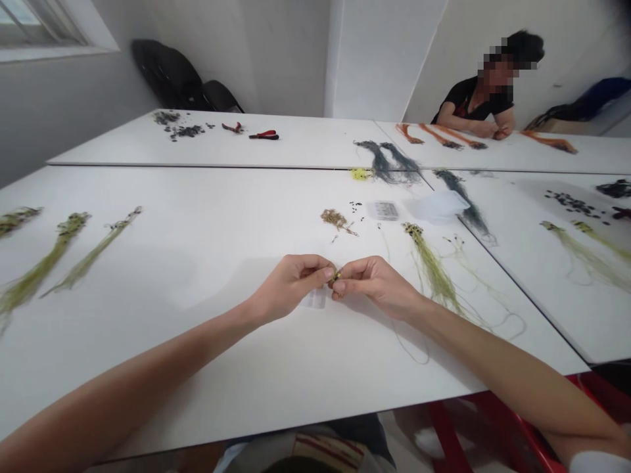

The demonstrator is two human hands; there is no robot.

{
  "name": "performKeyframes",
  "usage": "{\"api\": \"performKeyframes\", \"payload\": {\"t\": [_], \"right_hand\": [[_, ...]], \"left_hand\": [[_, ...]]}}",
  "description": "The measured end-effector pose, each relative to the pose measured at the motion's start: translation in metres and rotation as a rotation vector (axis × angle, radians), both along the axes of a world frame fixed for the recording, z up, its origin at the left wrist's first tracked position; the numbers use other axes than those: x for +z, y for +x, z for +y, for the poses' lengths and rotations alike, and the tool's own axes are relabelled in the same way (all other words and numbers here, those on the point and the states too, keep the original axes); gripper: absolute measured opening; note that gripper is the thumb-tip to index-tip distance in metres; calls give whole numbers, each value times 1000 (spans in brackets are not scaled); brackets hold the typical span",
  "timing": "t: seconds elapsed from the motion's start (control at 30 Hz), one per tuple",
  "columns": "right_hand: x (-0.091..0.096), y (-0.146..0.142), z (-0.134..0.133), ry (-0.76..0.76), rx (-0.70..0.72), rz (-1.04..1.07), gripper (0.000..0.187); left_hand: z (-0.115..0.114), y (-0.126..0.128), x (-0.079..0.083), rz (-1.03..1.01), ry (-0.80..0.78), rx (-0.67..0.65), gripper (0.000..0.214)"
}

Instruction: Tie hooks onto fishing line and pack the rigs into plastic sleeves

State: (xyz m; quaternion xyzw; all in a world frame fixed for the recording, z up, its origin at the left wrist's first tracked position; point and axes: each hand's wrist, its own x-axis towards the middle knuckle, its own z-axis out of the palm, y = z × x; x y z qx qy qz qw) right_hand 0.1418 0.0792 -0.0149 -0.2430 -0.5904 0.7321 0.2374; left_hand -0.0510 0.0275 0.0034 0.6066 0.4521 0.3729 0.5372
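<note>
My left hand (300, 279) and my right hand (377, 282) meet over the white table (221, 368), fingertips pinched together. Between them is a small gold-and-dark fitting (336, 276), too small to make out fully and partly hidden by the fingers. A thin pale green cord (411, 358) trails on the table below my right hand. Just beyond my hands lie a pile of small gold metal pieces (333, 218) and a few tiny black pieces (355, 207). To the right rests a bundle of yellow-green cords (436, 266) with dark fittings at its top.
A clear compartment box (385, 211) and a translucent plastic bag (441, 205) lie beyond. More yellow-green bundles (46, 263) are at left. Across the table are pliers (265, 135), black pieces (186, 131), grey-blue cords (379, 161) and a seated person (480, 98) beside orange cords (438, 136).
</note>
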Motion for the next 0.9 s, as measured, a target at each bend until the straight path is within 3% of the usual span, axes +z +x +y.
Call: {"api": "performKeyframes", "payload": {"t": [0.2, 0.43, 0.6, 0.73, 0.9], "right_hand": [[-1, 0, 3, 16, -3, -24, 14], [-4, 3, 11, 33, -35, -84, 12], [-4, 3, 11, -2, -57, -129, 20], [-3, 4, 12, -43, -78, -167, 34], [0, 7, 14, -48, -68, -107, 35]], "left_hand": [[-2, 0, -1, 6, 2, 37, 21], [2, -4, -2, 109, 32, 278, 28], [2, -5, 0, 95, 55, 336, 24], [3, -8, -1, 124, 123, 304, 27], [3, -12, 1, 425, 539, 63, 31]]}}
